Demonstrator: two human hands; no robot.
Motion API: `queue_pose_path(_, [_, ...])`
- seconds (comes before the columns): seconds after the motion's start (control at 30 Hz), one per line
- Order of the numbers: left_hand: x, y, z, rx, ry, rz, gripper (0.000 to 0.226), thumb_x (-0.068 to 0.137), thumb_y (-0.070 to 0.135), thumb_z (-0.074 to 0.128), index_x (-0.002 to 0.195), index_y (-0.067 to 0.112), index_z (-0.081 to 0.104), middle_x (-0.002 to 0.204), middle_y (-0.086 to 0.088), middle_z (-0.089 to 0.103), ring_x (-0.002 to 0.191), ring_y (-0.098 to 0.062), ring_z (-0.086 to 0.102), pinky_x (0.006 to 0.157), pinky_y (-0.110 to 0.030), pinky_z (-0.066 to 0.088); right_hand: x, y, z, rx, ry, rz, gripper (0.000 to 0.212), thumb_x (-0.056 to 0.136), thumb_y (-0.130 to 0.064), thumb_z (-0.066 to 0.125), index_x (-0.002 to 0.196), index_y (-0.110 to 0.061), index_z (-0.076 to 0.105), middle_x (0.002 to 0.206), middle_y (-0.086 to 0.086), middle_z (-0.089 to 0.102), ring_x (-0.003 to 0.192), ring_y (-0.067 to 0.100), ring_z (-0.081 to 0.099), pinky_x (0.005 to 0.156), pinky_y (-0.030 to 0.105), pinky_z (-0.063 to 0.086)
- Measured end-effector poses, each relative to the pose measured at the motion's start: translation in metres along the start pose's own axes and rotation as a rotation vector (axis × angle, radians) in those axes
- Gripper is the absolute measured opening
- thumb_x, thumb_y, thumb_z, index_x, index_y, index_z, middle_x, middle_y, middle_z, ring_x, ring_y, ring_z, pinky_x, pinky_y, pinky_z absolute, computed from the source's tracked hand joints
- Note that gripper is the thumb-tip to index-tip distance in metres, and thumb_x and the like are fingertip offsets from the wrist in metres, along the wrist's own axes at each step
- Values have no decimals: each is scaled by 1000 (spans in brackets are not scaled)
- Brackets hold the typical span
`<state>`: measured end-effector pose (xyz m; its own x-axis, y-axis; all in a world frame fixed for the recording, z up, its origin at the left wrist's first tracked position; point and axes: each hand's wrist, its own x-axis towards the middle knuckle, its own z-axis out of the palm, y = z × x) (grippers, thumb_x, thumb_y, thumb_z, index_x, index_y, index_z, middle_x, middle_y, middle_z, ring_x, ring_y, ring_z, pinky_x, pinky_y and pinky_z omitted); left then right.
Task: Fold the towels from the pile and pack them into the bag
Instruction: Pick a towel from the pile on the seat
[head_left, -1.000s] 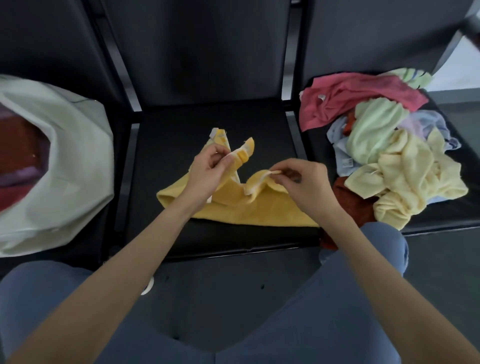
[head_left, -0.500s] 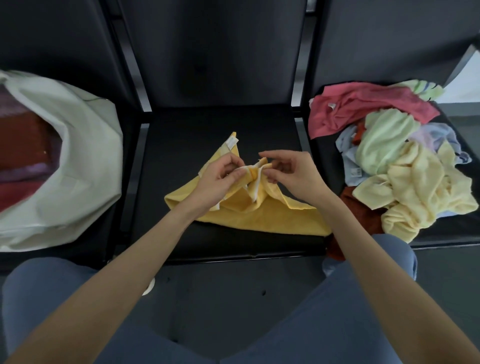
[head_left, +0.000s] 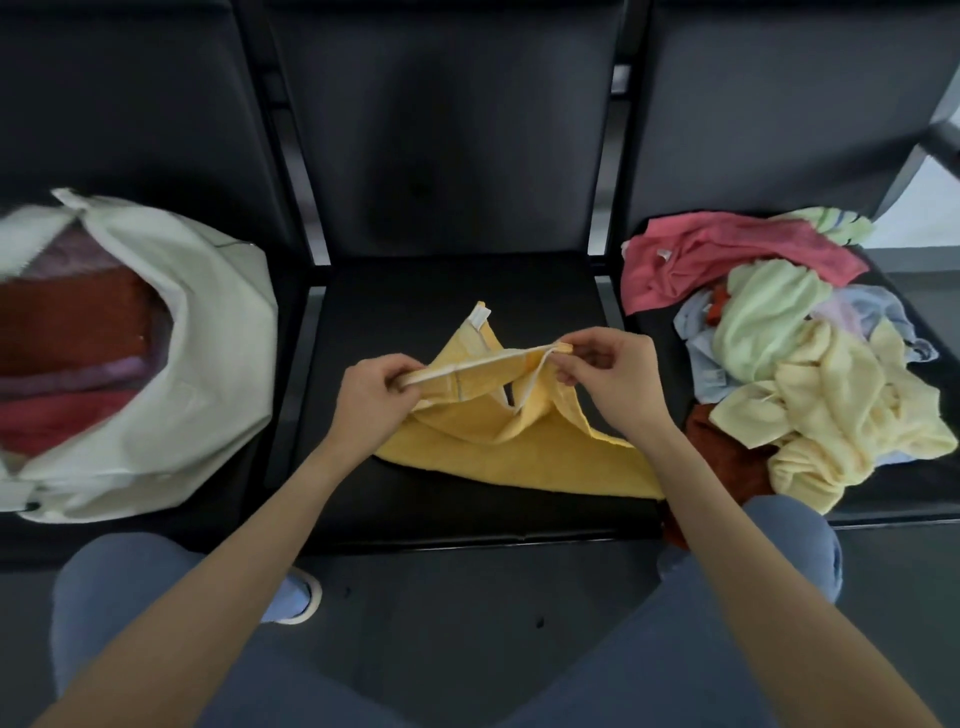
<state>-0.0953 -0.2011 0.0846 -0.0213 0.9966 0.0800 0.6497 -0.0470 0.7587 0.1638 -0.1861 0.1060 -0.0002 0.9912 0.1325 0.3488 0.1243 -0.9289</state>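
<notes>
A yellow towel (head_left: 519, 441) lies half lifted on the middle black seat (head_left: 405, 291). My left hand (head_left: 376, 397) pinches one end of its white-trimmed hem, and my right hand (head_left: 605, 371) pinches the other end; the hem is stretched taut between them above the seat. A white cloth bag (head_left: 202, 332) sits open on the left seat with folded red and purple towels inside. The pile of unfolded towels (head_left: 795, 364), pink, pale green, pale yellow, light blue and dark red, covers the right seat.
Black chair backs rise behind all three seats. My knees in blue trousers (head_left: 727, 597) are close to the seat's front edge, and one shoe (head_left: 296, 603) shows on the dark floor. A dark red towel (head_left: 727, 457) hangs over the right seat's front corner.
My hands, close together on the bunched towel before, have drawn apart along the hem, pulling it straight and lifting that edge off the seat.
</notes>
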Motion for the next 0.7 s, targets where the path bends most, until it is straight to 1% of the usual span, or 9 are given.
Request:
queue_pose_path(0.1, [-7,-8,-21,38,56,-73,24,77,-2,64,91,14,75,72,10,66,69,-6,62,63,-22,48,-3,-7,0,12,118,-20,10,82,-6,72,93,-6,72,74,6,70,63,12,67,63,18,53])
queue_pose_path(0.17, [-9,-9,-36,31,67,-115,24,77,-4,64,90,12,76,73,12,66,70,-3,62,64,-17,48,-4,-12,-1,11,211,-26,9,84,-6,70,92,-9,71,74,3,70,65,11,67,65,17,53])
queue_pose_path(0.23, [-12,-6,-51,-38,49,-160,27,77,-7,63,90,12,76,76,11,68,73,-3,63,65,-12,49,-2,-15,-4,30,299,-11,9,85,-9,70,92,-13,70,75,3,71,66,11,68,66,18,53])
queue_pose_path(0.3, [-14,-3,-68,-106,6,-214,28,78,-8,64,86,17,74,79,6,69,76,-6,64,66,-12,51,3,-18,-11,56,381,16,8,85,-11,70,92,-14,70,76,5,71,68,12,69,68,20,55])
queue_pose_path(0.43, [-19,3,-95,-59,-16,-268,32,77,-9,60,73,21,70,74,-2,68,74,-15,63,70,-26,51,6,-27,-23,83,475,12,8,87,-12,68,94,-11,70,78,5,72,70,11,69,71,21,56])
queue_pose_path(0.53, [-18,12,-104,-177,35,-452,23,83,-9,51,76,7,65,77,-7,59,74,-16,56,63,-24,47,4,-39,-23,77,536,-21,11,88,-11,66,96,-8,71,77,2,71,70,7,67,71,17,54])
queue_pose_path(0.6, [-15,19,-110,-281,23,-580,16,83,-5,50,77,6,60,81,-10,57,77,-20,55,61,-26,46,4,-48,-22,93,584,-39,10,89,-12,64,96,-9,71,77,-1,70,71,6,66,72,18,54])
queue_pose_path(0.63, [-12,25,-115,-303,12,-601,12,80,-2,51,76,7,58,82,-11,57,77,-20,55,61,-27,44,5,-53,-23,103,610,-47,11,90,-13,63,98,-10,70,80,-2,70,73,6,64,74,18,54])
queue_pose_path(0.7, [-6,39,-128,-293,8,-567,10,78,2,53,72,10,55,77,-7,55,72,-18,53,61,-28,42,6,-63,-27,81,655,-74,16,92,-16,60,103,-7,68,93,1,67,76,2,57,76,8,46])
